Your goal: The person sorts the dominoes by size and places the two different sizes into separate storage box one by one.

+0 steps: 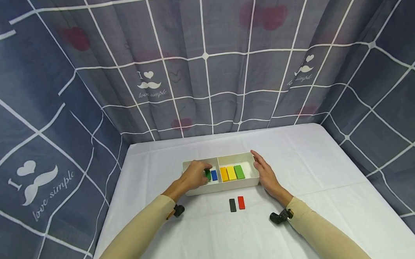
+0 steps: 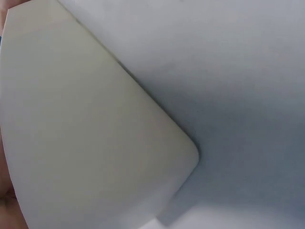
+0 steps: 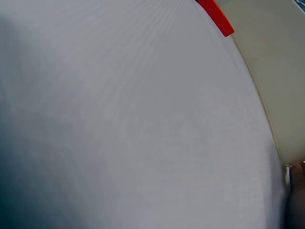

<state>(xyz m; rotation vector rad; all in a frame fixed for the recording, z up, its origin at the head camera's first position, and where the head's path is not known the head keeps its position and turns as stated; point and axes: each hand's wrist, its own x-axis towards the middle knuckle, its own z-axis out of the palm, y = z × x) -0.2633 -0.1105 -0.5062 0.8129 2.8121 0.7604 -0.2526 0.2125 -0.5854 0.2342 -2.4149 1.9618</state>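
A white two-compartment box [image 1: 210, 189] stands on the table. My left hand [image 1: 195, 174] reaches into its left compartment and pinches a dark green block [image 1: 208, 175]; part of that compartment is hidden under the hand. Just right of the fingers is a blue block [image 1: 214, 175]. The right compartment has two yellow blocks, one a yellow block [image 1: 231, 173] beside a lighter green block [image 1: 239, 172]. Against the box's right end rests my right hand [image 1: 267, 177], its fingers fairly straight. In the left wrist view the box wall [image 2: 90, 124] fills much of the left side.
In front of the box lie a black block [image 1: 232, 205] and a red block [image 1: 241, 203], side by side on the white tablecloth [image 1: 206, 239]. Dark checked curtains [image 1: 222, 78] surround the table at the back and both sides.
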